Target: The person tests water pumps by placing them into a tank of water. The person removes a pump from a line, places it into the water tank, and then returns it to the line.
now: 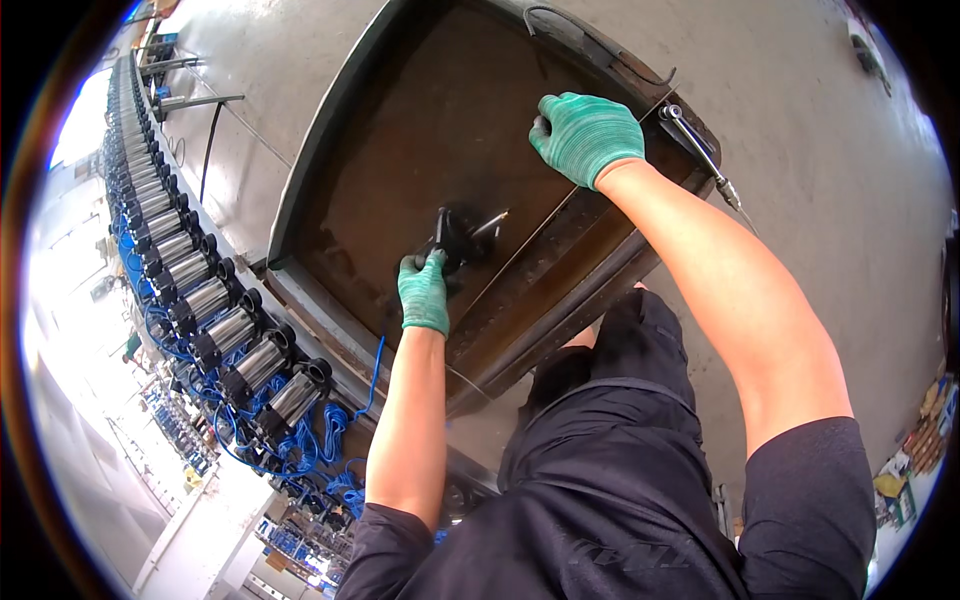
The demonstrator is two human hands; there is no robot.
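A wide dark tank (325, 110) of brownish water lies in front of me. My left hand (424, 290), in a green knitted glove, is closed on a black part with a bright metal piece (465, 235). That part sits low in the tank, seemingly at least partly in the water, and its outline is hard to make out. Over the far right side of the tank, my right hand (590, 135) wears the same kind of glove. Its fingers are curled in, and whatever they may hold is hidden. A thin wire (520, 250) runs across the tank between the hands.
Along the left stretches a long row of shiny metal cylinders with black ends (292, 398), with coiled blue cables (335, 430) beside them. A metal nozzle tool with a hose (692, 138) rests on the tank's right edge. Grey floor (820, 200) surrounds the tank.
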